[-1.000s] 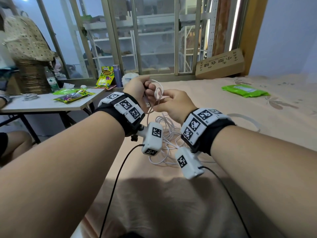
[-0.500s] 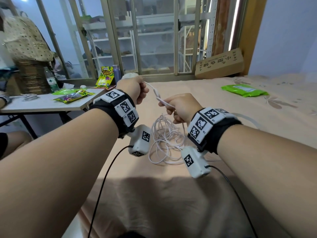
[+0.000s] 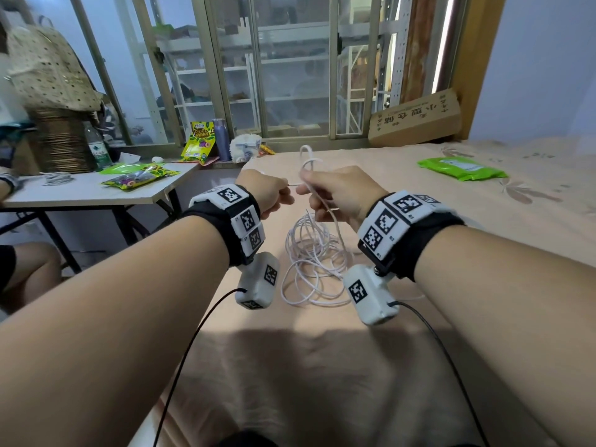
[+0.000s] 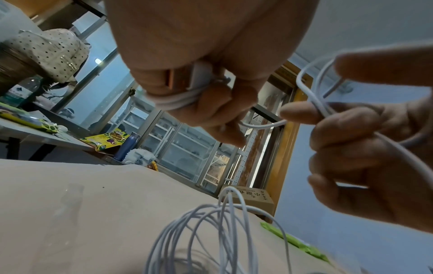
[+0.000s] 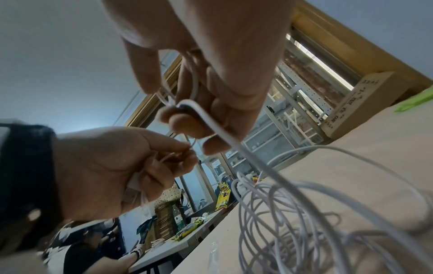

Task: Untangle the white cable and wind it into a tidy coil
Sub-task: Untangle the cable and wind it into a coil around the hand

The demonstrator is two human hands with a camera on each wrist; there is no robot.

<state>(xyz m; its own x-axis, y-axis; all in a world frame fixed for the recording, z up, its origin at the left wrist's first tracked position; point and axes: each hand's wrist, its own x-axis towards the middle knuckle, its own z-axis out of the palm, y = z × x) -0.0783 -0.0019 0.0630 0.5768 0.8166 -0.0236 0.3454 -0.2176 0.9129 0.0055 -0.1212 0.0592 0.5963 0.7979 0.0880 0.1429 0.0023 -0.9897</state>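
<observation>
A thin white cable (image 3: 314, 259) lies in loose tangled loops on the beige bedsheet (image 3: 322, 366), between and below my wrists. My left hand (image 3: 271, 195) grips the cable's USB plug (image 4: 187, 77) with a few turns of cable wound round its fingers (image 4: 178, 100). My right hand (image 3: 338, 195) pinches a strand that rises from the pile, and a small loop (image 3: 308, 159) stands above its fingers. A short stretch of cable runs between the two hands. The tangled loops (image 5: 293, 213) show below the right hand in the right wrist view.
A green packet (image 3: 461, 167) lies on the bed at the right, a cardboard box (image 3: 416, 121) leans by the window. To the left stands a white table (image 3: 80, 195) with snack bags, a bottle and a basket. Another person's knee (image 3: 29, 269) shows at the far left.
Both hands have dropped lower and come close together again after pulling apart. A new small loop of cable stands above the right hand.
</observation>
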